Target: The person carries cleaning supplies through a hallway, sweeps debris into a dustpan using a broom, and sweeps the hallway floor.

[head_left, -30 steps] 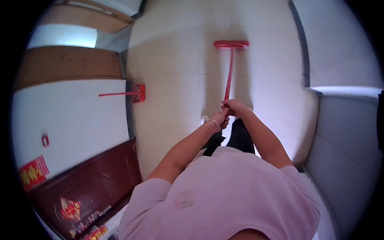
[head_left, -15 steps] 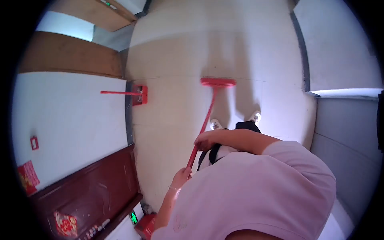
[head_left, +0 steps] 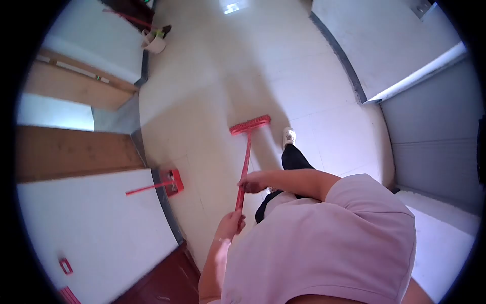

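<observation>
I hold a red broom point(head_left: 246, 157) with both hands. My left hand point(head_left: 231, 223) is closed round the upper end of its stick, close to my body. Farther down the stick, my right hand point(head_left: 252, 182) wraps round it. The broom's wide head, with red bristles showing along its far side, is out in front of me on or just above the tiled floor; I cannot tell which. To the left, against the wall base, a red long-handled dustpan point(head_left: 177, 188) stands with some debris in it.
A pale bucket point(head_left: 154, 44) with a greenish item stands by the far left wall, near a red pole point(head_left: 130, 19). Wooden door frames point(head_left: 76, 153) line the left side. A grey panel point(head_left: 430, 147) and a wall corner lie to the right.
My view has moved forward and turned, so the dustpan appears lower and the bucket has come into sight. The broom head has tilted and shifted left in view. Both hands keep their grip.
</observation>
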A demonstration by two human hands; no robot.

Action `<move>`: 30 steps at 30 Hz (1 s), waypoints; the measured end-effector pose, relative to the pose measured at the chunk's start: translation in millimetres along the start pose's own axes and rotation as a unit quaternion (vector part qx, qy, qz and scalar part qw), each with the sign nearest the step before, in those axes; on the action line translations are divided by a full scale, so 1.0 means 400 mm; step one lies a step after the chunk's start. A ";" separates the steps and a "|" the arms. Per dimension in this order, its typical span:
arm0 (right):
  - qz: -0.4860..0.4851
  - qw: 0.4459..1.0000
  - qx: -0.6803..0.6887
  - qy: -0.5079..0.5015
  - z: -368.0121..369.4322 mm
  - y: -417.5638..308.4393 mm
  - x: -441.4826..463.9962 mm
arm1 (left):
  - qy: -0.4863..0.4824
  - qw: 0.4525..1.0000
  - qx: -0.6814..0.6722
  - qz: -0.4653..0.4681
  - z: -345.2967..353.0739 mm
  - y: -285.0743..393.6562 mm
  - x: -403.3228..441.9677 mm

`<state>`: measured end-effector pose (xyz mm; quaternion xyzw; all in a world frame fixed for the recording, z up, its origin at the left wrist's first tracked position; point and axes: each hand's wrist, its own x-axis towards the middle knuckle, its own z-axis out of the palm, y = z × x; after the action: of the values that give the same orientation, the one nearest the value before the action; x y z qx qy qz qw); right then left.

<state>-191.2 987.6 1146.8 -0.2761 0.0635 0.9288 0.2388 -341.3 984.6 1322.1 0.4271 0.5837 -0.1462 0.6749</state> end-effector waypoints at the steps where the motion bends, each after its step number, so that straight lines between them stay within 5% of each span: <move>1: -0.054 0.995 -0.035 0.073 0.049 -0.010 -0.056 | 0.001 1.000 0.022 0.008 -0.006 0.021 -0.010; 5: -0.153 0.986 0.055 0.043 0.034 -0.115 -0.179 | 0.007 0.985 0.152 0.079 0.035 0.210 -0.020; 7: -0.195 0.975 0.102 0.019 0.002 -0.193 -0.262 | -0.036 0.993 0.055 0.102 0.065 0.328 0.015; 9: -0.331 0.921 0.191 0.072 -0.050 -0.268 -0.353 | -0.015 0.974 0.014 0.227 0.160 0.453 0.041; 11: -0.393 0.876 0.268 0.084 -0.117 -0.330 -0.449 | -0.094 0.952 0.068 0.283 0.249 0.565 0.106; 15: -0.412 0.834 0.339 0.140 -0.278 -0.375 -0.619 | -0.023 0.799 0.263 0.540 0.446 0.657 0.287; 18: -0.436 0.816 0.359 0.127 -0.354 -0.391 -0.687 | -0.035 0.852 0.192 0.485 0.523 0.696 0.366; 20: -0.425 0.815 0.345 0.188 -0.415 -0.418 -0.678 | -0.014 0.862 0.271 0.427 0.527 0.717 0.396; 23: -0.349 0.845 0.354 0.196 -0.539 -0.464 -0.597 | -0.004 0.825 0.285 0.488 0.488 0.737 0.433; 30: -0.340 0.872 0.315 0.158 -0.368 -0.670 -0.342 | -0.106 0.838 0.292 0.448 0.195 0.905 0.404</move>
<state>108.4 1130.1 1101.4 -0.3341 0.2920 0.6647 0.6011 7.0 1189.4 1318.0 0.8012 0.1833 -0.0358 0.5685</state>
